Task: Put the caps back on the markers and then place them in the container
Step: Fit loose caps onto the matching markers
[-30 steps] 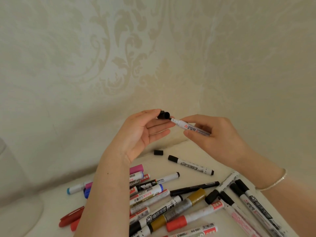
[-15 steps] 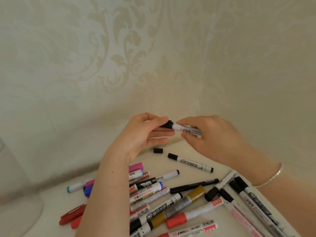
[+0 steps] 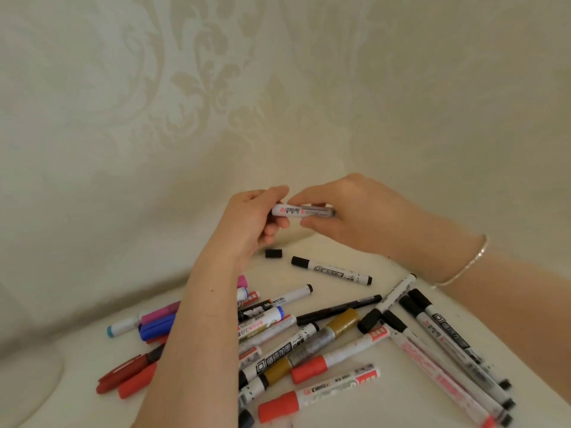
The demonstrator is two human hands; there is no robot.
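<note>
While hands (image 3: 309, 217) hold marker (image 3: 301, 210), loose cap (image 3: 273, 253) below

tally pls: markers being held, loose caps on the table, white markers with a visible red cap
Held marker: 1
Loose black cap: 1
Red-capped white markers: 2
Total: 4

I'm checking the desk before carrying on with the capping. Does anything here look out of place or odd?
One small loose black cap lies by itself on the table, just below the hands and beside a black-capped marker. It sits on no marker. The other markers lie in a jumbled pile, as expected.
</note>
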